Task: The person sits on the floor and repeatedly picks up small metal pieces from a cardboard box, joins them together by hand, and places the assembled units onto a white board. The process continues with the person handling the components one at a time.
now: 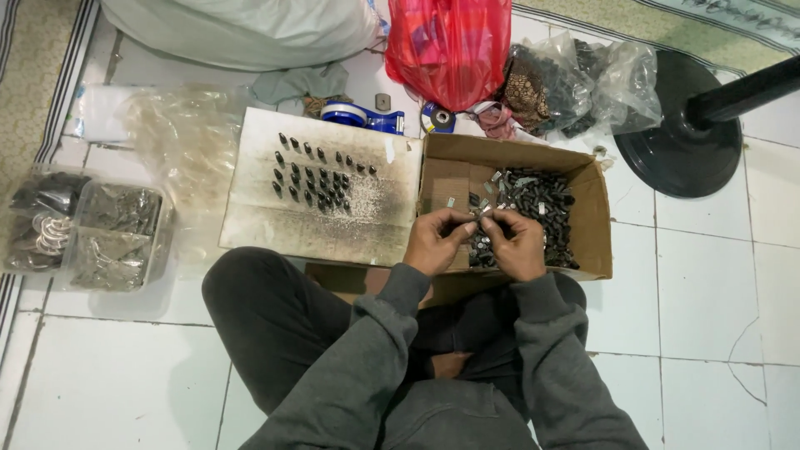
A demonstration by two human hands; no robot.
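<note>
Left hand (435,242): held over the near left part of the cardboard box (596,208), fingers curled narrow and pinching a small dark piece (477,218) at the fingertips. Right hand (515,243): just beside the left, fingertips meeting it on the same piece, fingers likewise drawn in; which hand bears the piece more I cannot tell. Cardboard box: open, on the tiled floor in front of the seated person, its right half filled with a heap of small dark parts (537,204), some with pale metal ends. White board (321,187): flat on the floor, touching the box's left side; rows of small dark pieces (317,179) standing toward its far edge. Clear plastic tubs (83,229): well apart to the left, holding metal bits. Red plastic bag (448,46), tape dispenser (362,117) and clear bags of dark parts (575,83): beyond the box's far edge. Black round stand base (679,133): beyond the box's far right corner.
</note>
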